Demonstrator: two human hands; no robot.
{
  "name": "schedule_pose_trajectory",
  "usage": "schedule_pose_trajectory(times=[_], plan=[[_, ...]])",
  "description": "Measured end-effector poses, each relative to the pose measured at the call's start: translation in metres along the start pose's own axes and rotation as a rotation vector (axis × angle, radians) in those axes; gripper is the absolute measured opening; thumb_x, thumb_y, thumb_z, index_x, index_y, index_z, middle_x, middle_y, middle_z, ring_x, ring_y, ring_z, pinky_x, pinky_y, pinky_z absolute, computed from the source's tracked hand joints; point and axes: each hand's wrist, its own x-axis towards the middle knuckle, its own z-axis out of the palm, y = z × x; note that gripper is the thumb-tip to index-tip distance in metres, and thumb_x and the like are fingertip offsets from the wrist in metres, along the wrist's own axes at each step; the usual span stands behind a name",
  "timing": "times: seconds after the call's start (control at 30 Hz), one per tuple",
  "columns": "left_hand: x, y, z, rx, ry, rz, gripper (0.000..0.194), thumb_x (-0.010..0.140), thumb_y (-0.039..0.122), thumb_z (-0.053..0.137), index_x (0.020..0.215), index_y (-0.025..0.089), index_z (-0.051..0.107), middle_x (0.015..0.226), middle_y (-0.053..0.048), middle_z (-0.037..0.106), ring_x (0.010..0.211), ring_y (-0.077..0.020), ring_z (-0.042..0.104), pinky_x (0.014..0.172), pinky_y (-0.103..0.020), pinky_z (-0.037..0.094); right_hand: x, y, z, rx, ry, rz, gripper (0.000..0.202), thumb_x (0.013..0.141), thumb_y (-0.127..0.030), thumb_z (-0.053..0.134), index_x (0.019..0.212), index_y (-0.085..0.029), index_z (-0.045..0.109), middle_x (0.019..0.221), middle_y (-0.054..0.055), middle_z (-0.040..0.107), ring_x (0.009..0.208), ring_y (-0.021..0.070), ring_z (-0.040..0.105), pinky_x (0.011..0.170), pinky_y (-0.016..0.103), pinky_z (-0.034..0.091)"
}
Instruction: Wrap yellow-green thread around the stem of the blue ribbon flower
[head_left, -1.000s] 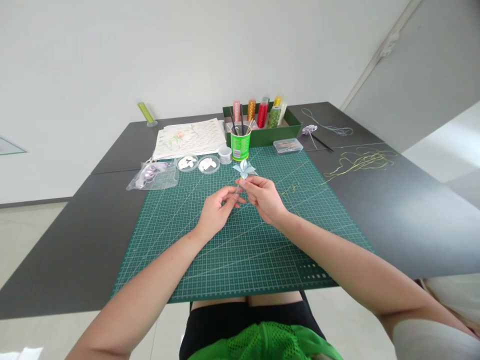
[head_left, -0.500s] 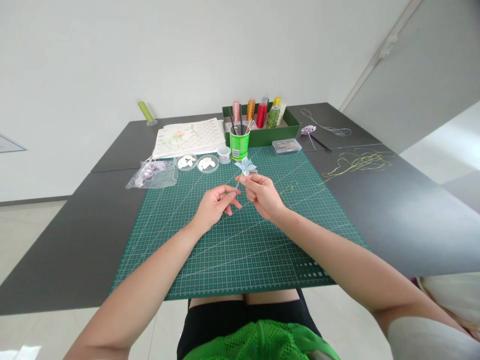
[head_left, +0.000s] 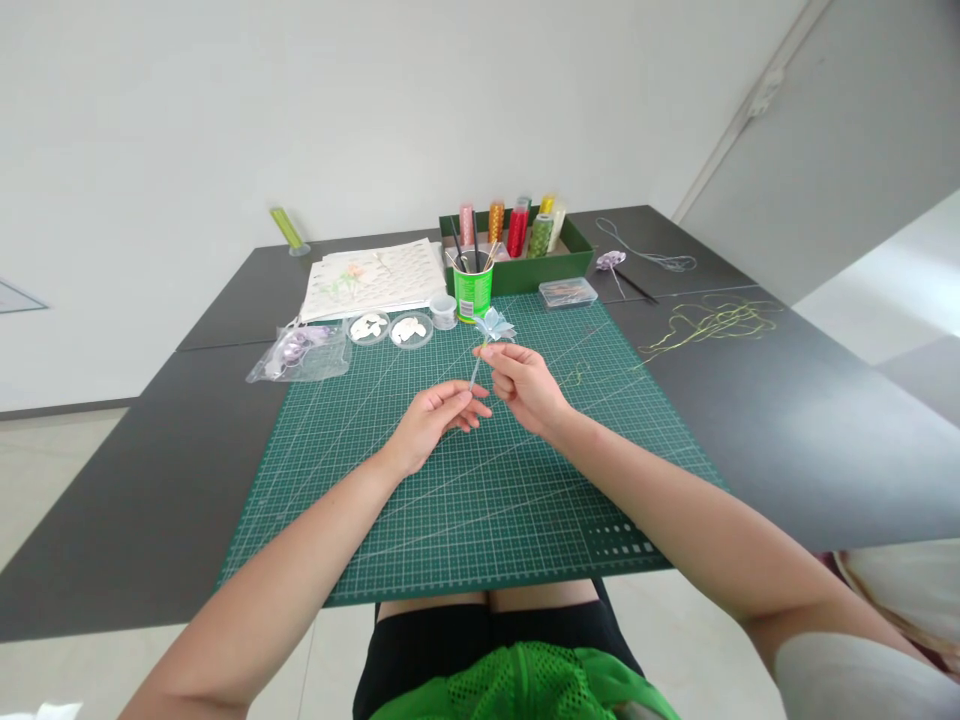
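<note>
Above the green mat, two hands hold a pale blue flower by its stem

Over the cutting mat (head_left: pixel 450 520), the flower (head_left: pixel 495 324) leans slightly right, its petals just above the right hand (head_left: pixel 525 385). That hand pinches the stem (head_left: pixel 475 370) near the bloom between thumb and finger; the left hand (head_left: pixel 431 420) pinches its lower end, other fingers loosely spread.

Behind the flower stands a green cup (head_left: pixel 474 293) of sticks. Beside the cup are a small tub (head_left: pixel 444 313) and two round dishes (head_left: pixel 411 331) of white pieces, with a plastic bag (head_left: pixel 300 355) farther left. Papers (head_left: pixel 375 280) lie behind the dishes. A green box (head_left: pixel 547 268) holds thread spools (head_left: pixel 517 231), with a clear case (head_left: pixel 568 292) in front. On the bench (head_left: pixel 765 430) at right are a purple flower (head_left: pixel 611 260), a dark stick (head_left: pixel 637 288) and loose yellow-green thread (head_left: pixel 705 328).
</note>
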Motion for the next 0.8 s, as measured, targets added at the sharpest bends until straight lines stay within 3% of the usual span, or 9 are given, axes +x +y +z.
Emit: schedule_pose_trajectory(times=[0.2,0.3,0.43,0.53,0.8], plan=[[0.0,0.001,-0.002,0.104,-0.026,0.008,0.037,0.091,0.045,0.064,0.111,0.015,0.073,0.101,-0.012,0.079,0.086,-0.019,0.072,0.075,-0.029,0.054,0.001,0.0,-0.002,-0.04,-0.045,0.036,0.031,0.069,-0.041,0.085,0.081,-0.016,0.072,0.05,-0.01,0.039,0.043,0.0024,0.019,0.041,0.024,0.012],[0.001,0.001,-0.003,0.139,0.052,0.044,0.045,0.089,0.049,0.065,0.119,0.017,0.072,0.108,-0.013,0.078,0.097,-0.0239,0.073,0.08,-0.033,0.056,-0.001,0.002,0.0,-0.081,-0.07,0.053,0.032,0.069,-0.042,0.085,0.081,-0.015,0.072,0.049,-0.01,0.04,0.042,0.0022,0.021,0.041,0.023,0.012],[0.002,0.001,-0.003,0.205,0.181,0.093,0.042,0.082,0.052,0.072,0.106,0.018,0.076,0.105,-0.011,0.078,0.088,-0.0224,0.074,0.075,-0.032,0.056,-0.005,0.006,0.006,-0.117,-0.101,0.084,0.032,0.069,-0.043,0.084,0.077,-0.015,0.071,0.051,-0.008,0.047,0.042,0.0019,0.023,0.041,0.024,0.011],[0.003,0.002,-0.003,0.13,0.229,0.076,0.04,0.079,0.052,0.076,0.099,0.017,0.077,0.092,-0.009,0.079,0.079,-0.0197,0.073,0.075,-0.031,0.056,-0.008,0.006,0.01,-0.132,-0.108,0.079,0.031,0.069,-0.042,0.084,0.073,-0.015,0.069,0.051,-0.007,0.049,0.042,0.0019,0.023,0.041,0.024,0.011],[0.003,0.004,-0.002,0.04,0.245,0.046,0.032,0.077,0.046,0.078,0.087,0.016,0.073,0.076,-0.003,0.071,0.065,-0.0121,0.064,0.069,-0.026,0.054,-0.008,0.008,0.01,-0.21,-0.075,0.048,0.03,0.072,-0.045,0.08,0.079,-0.017,0.072,0.049,-0.009,0.042,0.044,0.0043,0.021,0.043,0.025,0.013]])
